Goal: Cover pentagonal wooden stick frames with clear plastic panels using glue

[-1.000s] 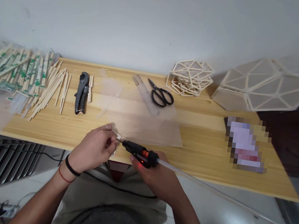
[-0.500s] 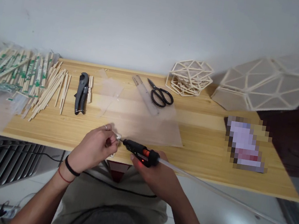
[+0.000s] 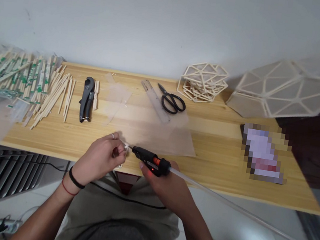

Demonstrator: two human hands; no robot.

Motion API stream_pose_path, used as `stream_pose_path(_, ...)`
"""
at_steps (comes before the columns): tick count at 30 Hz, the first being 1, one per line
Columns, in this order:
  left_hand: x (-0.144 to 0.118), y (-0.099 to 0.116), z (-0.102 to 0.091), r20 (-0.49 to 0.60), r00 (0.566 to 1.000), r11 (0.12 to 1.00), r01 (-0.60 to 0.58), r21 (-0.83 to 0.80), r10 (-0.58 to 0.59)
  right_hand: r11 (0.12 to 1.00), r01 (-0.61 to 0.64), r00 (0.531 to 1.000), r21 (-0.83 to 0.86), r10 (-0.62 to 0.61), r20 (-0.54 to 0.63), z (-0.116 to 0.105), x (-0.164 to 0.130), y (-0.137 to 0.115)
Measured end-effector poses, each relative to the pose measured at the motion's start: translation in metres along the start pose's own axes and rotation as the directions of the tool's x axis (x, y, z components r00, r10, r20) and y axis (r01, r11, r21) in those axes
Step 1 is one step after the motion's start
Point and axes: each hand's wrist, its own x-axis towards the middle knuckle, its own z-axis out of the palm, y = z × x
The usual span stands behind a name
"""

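Observation:
My right hand [image 3: 169, 187] is wrapped round a black hot glue gun [image 3: 151, 161], whose small red light is lit. A long clear glue stick [image 3: 225, 204] sticks out of its back end. The nozzle points left, at or very near a small pale wooden piece [image 3: 126, 147] by the fingertips of my left hand [image 3: 102, 155]. My left fingers are pinched on this piece, at the table's front edge. Most of the piece is hidden behind the fingers, so its full shape cannot be made out.
On the wooden table [image 3: 219, 145] lie a translucent sheet [image 3: 157, 137], a ruler [image 3: 155, 101], black scissors [image 3: 171, 101], a cutter [image 3: 87, 100], loose chopsticks [image 3: 53, 96] and wrapped chopsticks [image 3: 16, 74]. Stick frames [image 3: 204, 82], a larger covered frame [image 3: 287, 91] and a blurred-out phone [image 3: 264, 153] are at right.
Both hands hold nearly the same position. The glue gun has shifted only very slightly, with its nozzle still at the pale piece.

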Motion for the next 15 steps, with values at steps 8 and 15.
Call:
stream_pose_path(8, -0.001, -0.002, 0.003, -0.036, 0.999, 1.0, -0.017, 0.025, 0.018, 0.98, -0.155, 0.981, 0.125, 0.168, -0.1, -0.004, -0.005, -0.013)
stream_pose_path(15, -0.009, -0.005, -0.002, -0.059, 0.996, 0.998, -0.061, -0.028, 0.059, 0.944, -0.183, 0.973, 0.273, 0.214, -0.088, -0.004, -0.006, -0.006)
